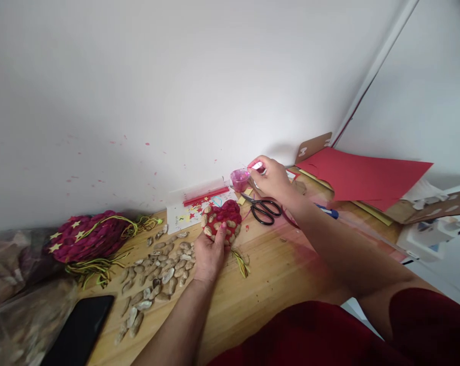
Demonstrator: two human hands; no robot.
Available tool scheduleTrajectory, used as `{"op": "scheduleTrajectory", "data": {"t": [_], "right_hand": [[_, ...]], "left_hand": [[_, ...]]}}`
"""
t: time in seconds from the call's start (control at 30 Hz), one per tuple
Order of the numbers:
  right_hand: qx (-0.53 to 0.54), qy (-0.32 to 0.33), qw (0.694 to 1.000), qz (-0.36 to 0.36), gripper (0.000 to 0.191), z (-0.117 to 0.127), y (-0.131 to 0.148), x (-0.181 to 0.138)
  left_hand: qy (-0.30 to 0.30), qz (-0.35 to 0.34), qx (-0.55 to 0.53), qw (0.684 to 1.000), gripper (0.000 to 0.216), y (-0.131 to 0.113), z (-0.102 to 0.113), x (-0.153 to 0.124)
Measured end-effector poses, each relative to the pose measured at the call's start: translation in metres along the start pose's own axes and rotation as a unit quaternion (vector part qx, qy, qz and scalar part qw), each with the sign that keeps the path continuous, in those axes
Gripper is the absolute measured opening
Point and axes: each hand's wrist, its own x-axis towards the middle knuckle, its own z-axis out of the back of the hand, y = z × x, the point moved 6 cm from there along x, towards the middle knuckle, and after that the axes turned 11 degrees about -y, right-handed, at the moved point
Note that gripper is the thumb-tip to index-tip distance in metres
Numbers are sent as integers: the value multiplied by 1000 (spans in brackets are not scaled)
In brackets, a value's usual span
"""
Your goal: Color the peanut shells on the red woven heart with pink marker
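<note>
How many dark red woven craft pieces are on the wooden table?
2: a heart-shaped one studded with peanut shells under the left hand, and a larger one with gold stars far left.

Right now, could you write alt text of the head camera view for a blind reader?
The left hand holds a peanut-covered red heart on a wooden table, while the right hand is beside a pink cup. Loose peanuts and black scissors lie nearby.
</note>
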Motion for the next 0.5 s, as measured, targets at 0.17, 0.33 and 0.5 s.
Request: {"op": "scheduleTrajectory", "data": {"t": [0.17, 0.33, 0.5], "right_hand": [[-158, 144, 977, 1, 22, -43, 3, 24], [-202, 193, 960, -15, 21, -63, 2, 34], [-220, 199, 955, -21, 25, -66, 2, 39]], "left_hand": [[-4, -9, -3, 1000, 51, 1, 0, 1], [-3, -13, -3, 1000, 49, 1, -1, 1], [-6, -23, 9, 1000, 48, -2, 0, 0]]}}
